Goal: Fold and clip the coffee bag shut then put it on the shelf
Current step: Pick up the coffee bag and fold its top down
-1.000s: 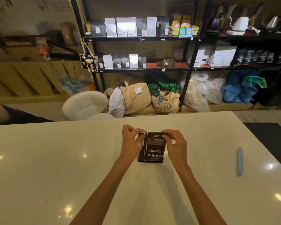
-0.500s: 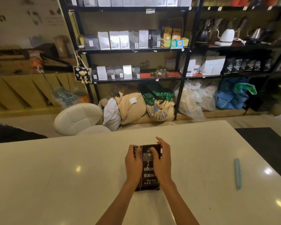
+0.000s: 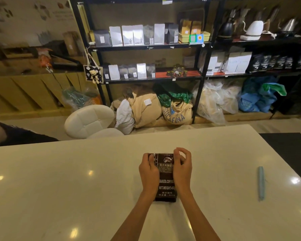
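Pale table bears the dark coffee bag and, well right, a blue clip

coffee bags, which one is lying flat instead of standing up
The dark coffee bag on the white counter, held between the left hand and right hand. The shelf bags all stand upright.

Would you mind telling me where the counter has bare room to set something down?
The counter is bare left of the left hand, and between the right hand and the blue clip. It is crowded only at the coffee bag.
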Tool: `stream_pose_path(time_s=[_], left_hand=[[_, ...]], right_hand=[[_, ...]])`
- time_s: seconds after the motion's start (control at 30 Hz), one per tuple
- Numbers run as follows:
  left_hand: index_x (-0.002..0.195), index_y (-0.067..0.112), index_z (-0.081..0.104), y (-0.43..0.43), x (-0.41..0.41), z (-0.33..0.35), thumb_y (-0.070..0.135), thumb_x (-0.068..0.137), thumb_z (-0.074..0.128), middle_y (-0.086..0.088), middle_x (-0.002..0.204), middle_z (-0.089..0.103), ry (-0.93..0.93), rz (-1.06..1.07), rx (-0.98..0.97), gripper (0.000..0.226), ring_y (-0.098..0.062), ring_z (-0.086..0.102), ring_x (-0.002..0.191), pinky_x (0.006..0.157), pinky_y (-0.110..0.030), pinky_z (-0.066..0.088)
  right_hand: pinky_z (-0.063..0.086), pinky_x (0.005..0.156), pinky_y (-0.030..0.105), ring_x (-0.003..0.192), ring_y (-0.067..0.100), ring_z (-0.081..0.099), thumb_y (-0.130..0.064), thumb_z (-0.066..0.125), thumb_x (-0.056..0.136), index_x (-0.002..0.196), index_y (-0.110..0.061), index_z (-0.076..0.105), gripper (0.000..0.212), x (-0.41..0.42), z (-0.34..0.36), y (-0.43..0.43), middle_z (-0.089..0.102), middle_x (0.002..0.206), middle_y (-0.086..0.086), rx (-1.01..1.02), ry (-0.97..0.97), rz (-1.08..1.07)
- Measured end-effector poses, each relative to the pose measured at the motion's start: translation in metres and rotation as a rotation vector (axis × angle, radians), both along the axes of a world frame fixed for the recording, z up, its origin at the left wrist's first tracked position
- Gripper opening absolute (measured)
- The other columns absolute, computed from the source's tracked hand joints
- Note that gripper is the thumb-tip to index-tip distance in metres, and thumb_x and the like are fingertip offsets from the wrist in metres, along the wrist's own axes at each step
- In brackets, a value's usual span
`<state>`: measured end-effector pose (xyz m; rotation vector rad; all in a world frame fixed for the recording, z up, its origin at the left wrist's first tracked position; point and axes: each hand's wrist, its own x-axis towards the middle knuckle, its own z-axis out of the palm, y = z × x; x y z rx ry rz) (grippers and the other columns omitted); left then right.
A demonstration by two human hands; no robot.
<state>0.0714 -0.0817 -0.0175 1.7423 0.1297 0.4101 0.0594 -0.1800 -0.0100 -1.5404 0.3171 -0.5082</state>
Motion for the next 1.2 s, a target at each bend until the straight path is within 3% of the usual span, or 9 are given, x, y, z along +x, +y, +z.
stream_pose_path(time_s=[0.13,0.3,0.4,0.53,0.67,0.73,0.83,1.07,1.2], left_hand=[[0.077,0.027,0.047,-0.010,-0.003,-0.001,0.027,0.101,0.037,0.009,0.061,0.054,-0.062,-0.030,0.054,0.026,-0.003,0.050,0.050,0.045,-0.019,0.041],[0.106,0.028,0.050,-0.018,-0.019,-0.017,0.025,0.104,0.038,0.013,0.083,0.063,-0.047,-0.059,0.040,0.012,0.001,0.063,0.072,0.057,-0.009,0.046],[0.100,0.033,0.049,-0.018,-0.029,-0.027,0.034,0.104,0.036,0.008,0.078,0.063,-0.012,-0.078,0.042,0.014,-0.001,0.063,0.068,0.053,-0.011,0.047],[0.089,0.026,0.051,-0.018,-0.029,-0.026,0.045,0.100,0.031,0.007,0.069,0.060,0.015,0.002,0.073,0.029,0.001,0.059,0.060,0.048,-0.016,0.046],[0.094,0.029,0.051,-0.020,-0.031,-0.025,0.042,0.100,0.036,0.008,0.071,0.062,0.017,-0.043,0.058,0.021,0.002,0.063,0.061,0.049,-0.012,0.047],[0.110,0.032,0.048,-0.027,-0.041,-0.029,0.035,0.100,0.049,0.012,0.087,0.067,0.074,-0.203,0.043,0.010,0.003,0.067,0.077,0.063,-0.013,0.054],[0.128,0.029,0.042,-0.025,-0.054,-0.036,0.025,0.095,0.061,0.020,0.106,0.063,0.139,-0.311,0.054,0.039,0.003,0.066,0.096,0.079,-0.012,0.054],[0.099,0.033,0.057,-0.015,-0.064,-0.041,0.005,0.099,0.051,0.004,0.098,0.073,0.220,-0.348,0.010,0.029,0.003,0.071,0.084,0.067,-0.014,0.055],[0.096,0.028,0.057,-0.014,-0.081,-0.058,0.010,0.101,0.048,0.004,0.089,0.072,0.179,-0.333,0.162,0.021,-0.009,0.071,0.077,0.066,-0.031,0.059]], right_hand=[[0.051,0.054,0.012,0.072,-0.007,0.067,-0.085,0.045,0.074,0.092,-0.036,0.058,0.053,-0.019,-0.020,0.003,0.070,0.078,-0.013,-0.154,0.127,-0.073],[0.043,0.046,0.012,0.061,-0.003,0.063,-0.071,0.028,0.090,0.068,-0.030,0.058,0.055,-0.026,-0.031,-0.012,0.063,0.057,-0.011,-0.267,0.148,-0.161],[0.042,0.045,0.014,0.048,0.001,0.057,-0.068,0.027,0.094,0.053,-0.033,0.049,0.059,-0.029,-0.034,-0.018,0.061,0.051,-0.013,-0.229,0.132,-0.119],[0.054,0.057,0.018,0.064,0.004,0.068,-0.071,0.035,0.089,0.077,-0.028,0.064,0.053,-0.036,-0.034,-0.020,0.071,0.071,-0.005,-0.093,0.174,0.053],[0.056,0.063,0.015,0.079,-0.004,0.070,-0.069,0.066,0.074,0.108,-0.036,0.049,0.050,-0.050,-0.039,-0.029,0.072,0.093,-0.014,-0.199,0.209,0.197],[0.055,0.060,0.014,0.077,-0.005,0.070,-0.064,0.064,0.080,0.103,-0.040,0.049,0.036,-0.054,-0.042,-0.038,0.071,0.090,-0.013,-0.250,0.201,0.120],[0.054,0.055,0.015,0.070,-0.002,0.070,-0.056,0.052,0.091,0.096,-0.031,0.058,0.026,-0.056,-0.044,-0.049,0.072,0.079,-0.009,-0.296,0.199,0.083],[0.048,0.052,0.012,0.065,0.002,0.067,-0.050,0.034,0.101,0.082,-0.018,0.064,0.047,-0.070,-0.054,-0.071,0.071,0.073,-0.001,-0.329,0.346,0.171],[0.042,0.049,0.012,0.059,0.003,0.065,-0.051,0.035,0.101,0.082,-0.023,0.059,0.041,-0.085,-0.056,-0.072,0.066,0.070,-0.006,-0.459,0.410,0.112]])
